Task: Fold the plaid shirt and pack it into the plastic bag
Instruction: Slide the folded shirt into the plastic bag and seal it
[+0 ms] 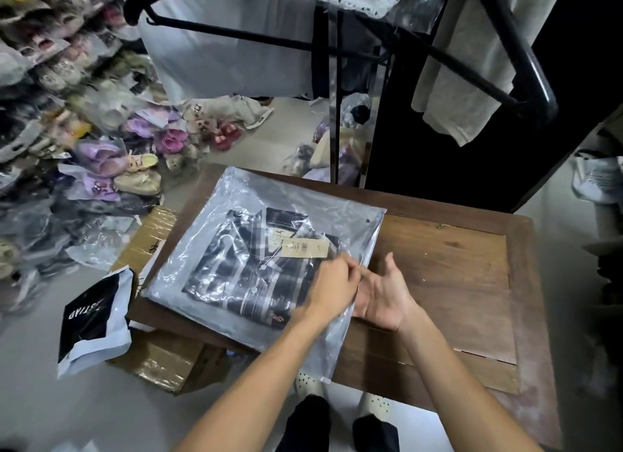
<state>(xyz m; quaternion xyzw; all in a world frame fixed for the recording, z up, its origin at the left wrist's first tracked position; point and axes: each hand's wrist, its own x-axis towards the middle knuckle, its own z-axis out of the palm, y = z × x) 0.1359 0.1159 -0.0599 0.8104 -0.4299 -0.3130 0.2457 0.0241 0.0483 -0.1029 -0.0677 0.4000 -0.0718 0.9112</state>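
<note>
Head view, looking down on a wooden table (455, 283), the landmark for all positions below. A clear plastic bag (209, 249) lies flat on the table's left half, its left edge overhanging the table's left rim. The folded plaid shirt (236, 269) is wholly inside the bag, collar toward the table's far side, dark with pale stripes; a tan paper tag (305, 248) lies on the shirt near the collar.

The left hand (332, 284) rests on the bag at its right edge, near the table's middle, fingers curled and pinched together on the plastic film. The right hand (384, 291) lies just beside it, touching the bag's right edge, palm turned up and fingers spread wide; its fingertips pass under the film, so whether they grasp anything cannot be told.

Left of the table, on the floor, stand a taped cardboard box (161, 357) and a black-and-white mailer bag (94, 320) leaning against it. Beyond the table's far-left corner, bagged shoes (111, 161) lie heaped. A black garment rack (505, 46) hung with pale cloth stands beyond the table's far side.
</note>
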